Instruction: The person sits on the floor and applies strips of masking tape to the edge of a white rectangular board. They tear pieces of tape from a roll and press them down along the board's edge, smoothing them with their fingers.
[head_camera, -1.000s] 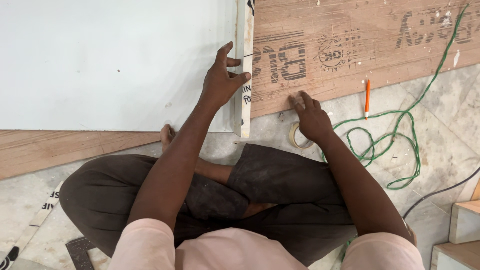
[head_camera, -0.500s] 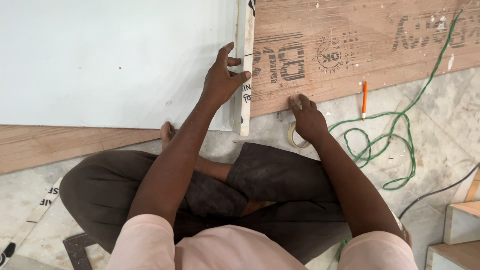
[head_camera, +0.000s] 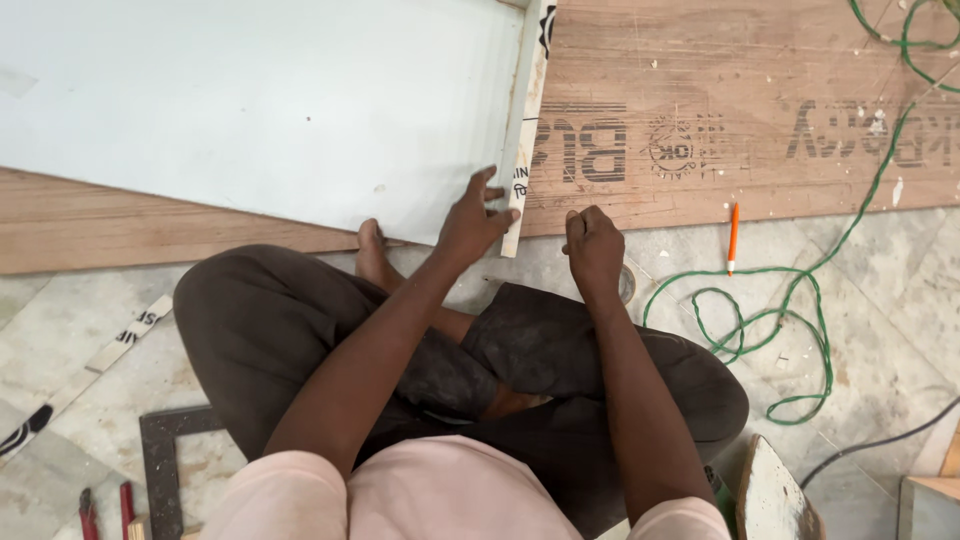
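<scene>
White laminated edge strip (head_camera: 524, 120), long and narrow, lies along the pale blue-white panel's (head_camera: 250, 100) right edge on the brown plywood sheet (head_camera: 760, 110); the left hand (head_camera: 470, 222) has slid down to its near end, fingers spread and pressing, gripping nothing; the right hand (head_camera: 592, 245) has lifted off the tape roll, now loosely curled just beside the strip, empty as far as I can tell.

bare plywood (head_camera: 700, 60) ahead, green cable (head_camera: 790, 300) cluttering right floor

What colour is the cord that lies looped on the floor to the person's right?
Green. The cord shows best in the head view, coiled on the floor.
</scene>
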